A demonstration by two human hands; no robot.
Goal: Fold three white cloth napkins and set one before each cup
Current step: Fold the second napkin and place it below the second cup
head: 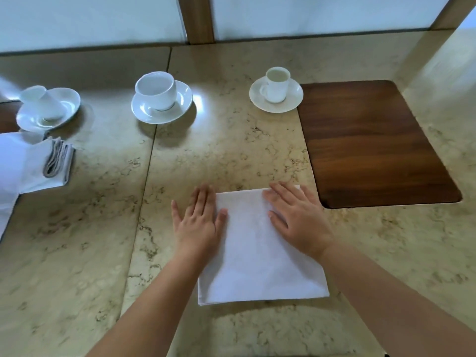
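A folded white napkin point(257, 258) lies flat on the marble table in front of me. My left hand point(197, 222) lies flat at its left edge, thumb on the cloth and fingers mostly on the table. My right hand point(296, 220) presses flat on its upper right part. Three white cups on saucers stand along the far side: a left cup point(42, 103), a middle cup point(157, 90) and a right cup point(277, 83). More white napkins point(28, 161) lie in a folded stack at the left edge.
A dark wooden inset panel point(371, 143) lies in the marble tabletop point(77, 253) at the right, just beyond the napkin. A frosted wall with a wooden post point(197, 19) runs along the back. Part of the left stack's grey folded edges point(56, 158) shows.
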